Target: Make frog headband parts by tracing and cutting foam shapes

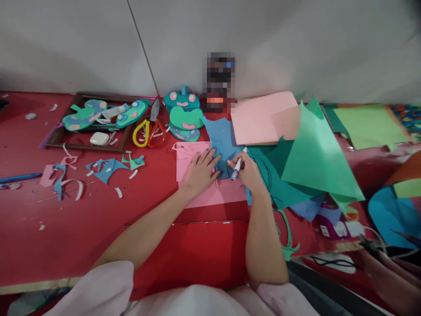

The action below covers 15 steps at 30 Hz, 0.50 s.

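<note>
My left hand (203, 169) lies flat with fingers stretched out, across pink foam sheet (237, 193) and the edge of a blue sheet (222, 129). In my right hand (247, 171) is a white marker (237, 166), gripped between thumb and fingers and tilted, its purple-blue end pointing down. The marker is just right of a smaller blue piece (222, 169) that lies over the pink. Whether its lower end is capped or touches the sheet I cannot tell.
Scissors (153, 127), cut-out frog-like foam shapes (186, 116) and a brown frame (123, 142) lie to the left, with scraps. Green sheets (324, 153) and a pale pink sheet (268, 118) lie right. A purple power strip (329, 226) and another person's hand (388, 272) are far right.
</note>
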Each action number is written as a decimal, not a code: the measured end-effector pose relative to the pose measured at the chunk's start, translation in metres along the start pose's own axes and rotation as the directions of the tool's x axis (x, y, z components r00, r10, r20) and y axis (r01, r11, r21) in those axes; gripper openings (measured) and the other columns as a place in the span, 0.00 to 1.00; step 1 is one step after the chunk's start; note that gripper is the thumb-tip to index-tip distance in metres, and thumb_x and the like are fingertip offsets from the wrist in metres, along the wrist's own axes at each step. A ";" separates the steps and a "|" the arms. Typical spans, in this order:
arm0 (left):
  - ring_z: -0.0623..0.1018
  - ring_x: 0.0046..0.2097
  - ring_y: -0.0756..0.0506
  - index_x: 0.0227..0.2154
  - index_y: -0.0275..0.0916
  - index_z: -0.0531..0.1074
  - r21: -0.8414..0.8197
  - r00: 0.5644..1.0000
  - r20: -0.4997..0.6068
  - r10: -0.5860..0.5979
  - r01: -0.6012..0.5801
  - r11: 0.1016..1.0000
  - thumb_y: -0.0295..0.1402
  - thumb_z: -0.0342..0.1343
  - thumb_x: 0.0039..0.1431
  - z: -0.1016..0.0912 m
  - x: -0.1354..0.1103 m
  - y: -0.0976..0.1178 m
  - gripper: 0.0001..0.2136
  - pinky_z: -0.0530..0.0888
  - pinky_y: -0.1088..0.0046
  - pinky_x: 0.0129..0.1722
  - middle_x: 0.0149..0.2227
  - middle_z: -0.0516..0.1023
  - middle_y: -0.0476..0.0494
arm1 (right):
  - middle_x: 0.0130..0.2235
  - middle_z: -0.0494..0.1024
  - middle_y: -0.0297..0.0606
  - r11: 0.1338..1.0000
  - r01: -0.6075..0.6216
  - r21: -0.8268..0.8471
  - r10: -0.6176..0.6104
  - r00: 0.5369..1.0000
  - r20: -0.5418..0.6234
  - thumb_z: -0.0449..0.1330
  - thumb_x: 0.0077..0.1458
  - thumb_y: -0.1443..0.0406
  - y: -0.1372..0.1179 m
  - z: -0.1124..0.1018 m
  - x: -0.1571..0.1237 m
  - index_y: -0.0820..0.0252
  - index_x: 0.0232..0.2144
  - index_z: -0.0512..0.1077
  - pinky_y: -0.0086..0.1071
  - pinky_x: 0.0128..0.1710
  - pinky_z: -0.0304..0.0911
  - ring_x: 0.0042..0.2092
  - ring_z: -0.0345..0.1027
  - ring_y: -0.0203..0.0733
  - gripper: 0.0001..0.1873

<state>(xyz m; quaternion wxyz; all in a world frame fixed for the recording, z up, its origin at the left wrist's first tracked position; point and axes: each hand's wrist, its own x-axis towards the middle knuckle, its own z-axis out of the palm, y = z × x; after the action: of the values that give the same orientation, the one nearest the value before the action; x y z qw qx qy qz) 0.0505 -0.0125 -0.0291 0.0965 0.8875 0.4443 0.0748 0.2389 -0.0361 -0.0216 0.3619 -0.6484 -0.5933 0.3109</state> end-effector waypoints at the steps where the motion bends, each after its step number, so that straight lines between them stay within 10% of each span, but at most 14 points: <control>1: 0.53 0.68 0.41 0.63 0.43 0.56 -0.003 1.000 0.006 0.002 -0.002 1.000 0.44 0.41 0.65 0.000 0.000 -0.001 0.25 0.51 0.57 0.65 0.68 0.50 0.45 | 0.28 0.70 0.32 1.000 0.008 -0.003 -0.008 1.000 0.007 0.58 0.53 0.56 0.001 0.000 0.000 0.56 0.30 0.61 0.32 0.31 0.63 0.29 0.66 0.36 0.12; 15: 0.50 0.69 0.41 0.65 0.35 0.49 -0.087 0.998 0.056 0.013 -0.008 0.996 0.49 0.47 0.61 -0.003 0.005 -0.011 0.35 0.46 0.55 0.67 0.68 0.51 0.42 | 0.28 0.68 0.30 0.987 0.045 -0.157 -0.026 0.992 0.124 0.58 0.50 0.63 -0.001 0.005 -0.001 0.56 0.31 0.63 0.31 0.30 0.59 0.29 0.63 0.37 0.06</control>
<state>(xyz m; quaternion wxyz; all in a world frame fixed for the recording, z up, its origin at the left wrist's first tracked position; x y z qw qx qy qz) 0.0445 -0.0014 -0.0290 0.1470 0.8866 0.4330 0.0696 0.2340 -0.0367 -0.0235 0.2775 -0.6443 -0.6487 0.2950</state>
